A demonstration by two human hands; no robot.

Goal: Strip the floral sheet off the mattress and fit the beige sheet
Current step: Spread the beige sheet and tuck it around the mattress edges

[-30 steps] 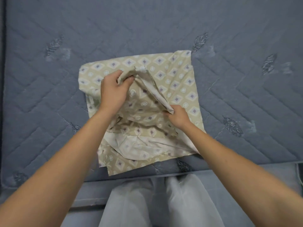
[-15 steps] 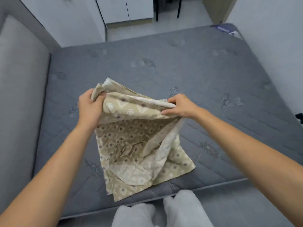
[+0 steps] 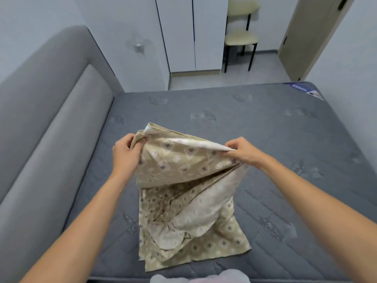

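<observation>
I've got the beige sheet lifted off the bare mattress by its top edge — lower folds still pooled on the mattress near the front edge. Left hand has its fingers curled round the left corner of the bundle; right hand pinches the hem at the right end, fingers clamped on cloth.

Handling, my read: light, limp cotton, no stiffness, won't hold shape, not fragile. Layers are still folded inside, so it should drop open under its own weight if I shake it. Best hold looks like the hemmed edge or a corner — thicker there, less slip than a single ply.

Floral sheet isn't in view; mattress top is stripped already.

Surroundings: grey padded headboard on the left, white wardrobe and a chair beyond the far edge, door far right. Nothing lies on the mattress where the sheet would spread; the wall close on the right may crowd that corner tuck.
</observation>
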